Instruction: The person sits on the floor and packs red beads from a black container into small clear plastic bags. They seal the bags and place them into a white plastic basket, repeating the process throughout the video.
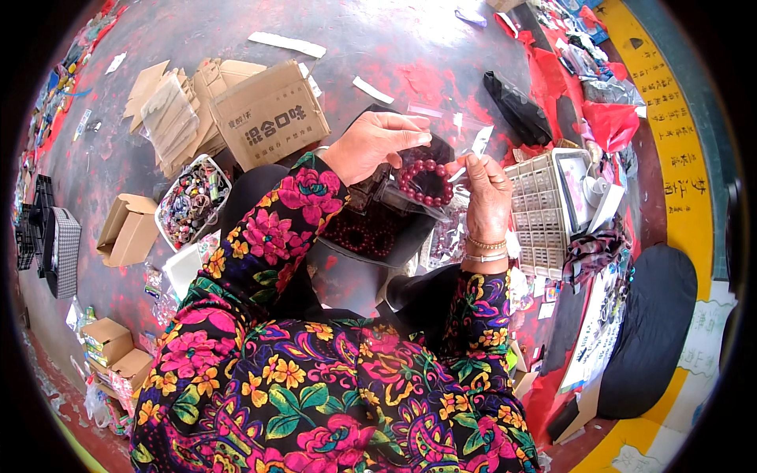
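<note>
- The red bead bracelet (407, 181) hangs in the middle of the frame, between the 2 hands, against a clear bag (443, 115); I cannot tell whether it lies inside or behind the film.
- The left hand (369, 147) has its thumb and forefinger nearly together at the film; whether they grip it is unclear. A weak hold there could let the bag sag and tip the bracelet out.
- The right hand (490, 193) pinches 1 narrow white strip (481, 142) between closed fingers. If it is sticky, it could catch the film or a fingertip and crease.
- Below, slightly left of the bracelet, sits a black bin (408, 246) with dark red beads (367, 238) inside. A slip could drop the bracelet among them, where similar colours would make it hard to pick out.
- The 2 bands (486, 251) on the right wrist might snag loose plastic if that arm swings low.
- A fall wide of the bin could reach the littered floor (378, 47).
</note>
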### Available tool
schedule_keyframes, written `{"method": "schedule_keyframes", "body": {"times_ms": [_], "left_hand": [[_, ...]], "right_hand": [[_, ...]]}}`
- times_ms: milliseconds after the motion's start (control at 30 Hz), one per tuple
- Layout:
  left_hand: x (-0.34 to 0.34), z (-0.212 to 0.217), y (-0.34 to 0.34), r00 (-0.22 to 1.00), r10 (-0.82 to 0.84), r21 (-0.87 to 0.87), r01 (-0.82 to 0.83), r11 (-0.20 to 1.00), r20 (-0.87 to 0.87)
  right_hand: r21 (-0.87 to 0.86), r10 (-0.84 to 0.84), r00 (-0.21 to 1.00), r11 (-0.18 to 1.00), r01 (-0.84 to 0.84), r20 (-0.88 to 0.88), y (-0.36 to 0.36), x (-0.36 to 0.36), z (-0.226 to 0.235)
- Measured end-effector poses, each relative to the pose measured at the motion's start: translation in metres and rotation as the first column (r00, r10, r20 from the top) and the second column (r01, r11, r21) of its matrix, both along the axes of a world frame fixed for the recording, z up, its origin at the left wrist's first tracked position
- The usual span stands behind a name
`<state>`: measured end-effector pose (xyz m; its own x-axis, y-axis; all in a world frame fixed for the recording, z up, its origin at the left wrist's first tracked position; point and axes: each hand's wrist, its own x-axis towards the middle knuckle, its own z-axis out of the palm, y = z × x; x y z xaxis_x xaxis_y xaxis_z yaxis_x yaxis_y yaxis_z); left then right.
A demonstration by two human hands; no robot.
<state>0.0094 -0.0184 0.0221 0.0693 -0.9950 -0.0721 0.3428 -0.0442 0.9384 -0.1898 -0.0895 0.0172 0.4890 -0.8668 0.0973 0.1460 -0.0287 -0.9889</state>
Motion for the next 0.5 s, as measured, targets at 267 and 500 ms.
{"method": "schedule_keyframes", "body": {"times_ms": [267,500], "left_hand": [[-0.001,0.003,0.002,0.978,-0.058,-0.042,0.05,0.998,-0.202],[-0.005,0.0,0.001,0.952,-0.044,-0.062,0.027,0.998,-0.302]], "right_hand": [[0.113,-0.003,0.993,0.994,-0.01,0.116,0.004,0.006,-0.004],[0.198,-0.069,0.958,0.98,0.013,0.278,0.003,0.009,-0.015]]}}
